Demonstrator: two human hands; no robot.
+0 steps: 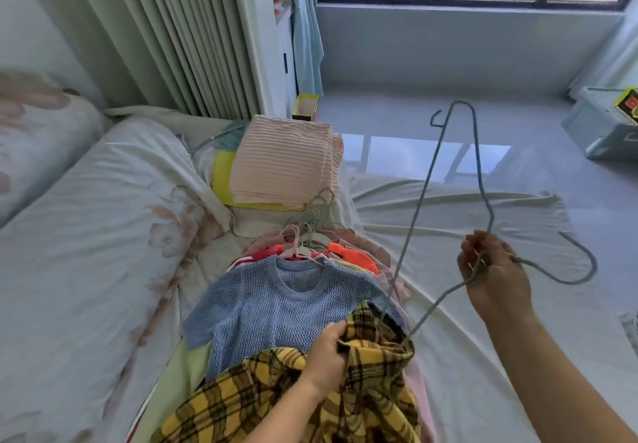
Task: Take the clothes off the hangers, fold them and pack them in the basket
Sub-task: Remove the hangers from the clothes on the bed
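We held one thin grey wire hanger (448,180) raised over the bed (431,322), its long axis running away from us toward the window, its hook pointing to the bed's right edge. Our right hand (493,277) pinched it at the neck, fingers curled. Our left hand (328,349) gripped the yellow-and-black plaid garment (276,394) at the bed's near edge, where the hanger's near end was still caught. Beneath lay one blue open-knit short-sleeved sweater (276,304) on a pink hanger (297,246), atop a pile of hung clothes.
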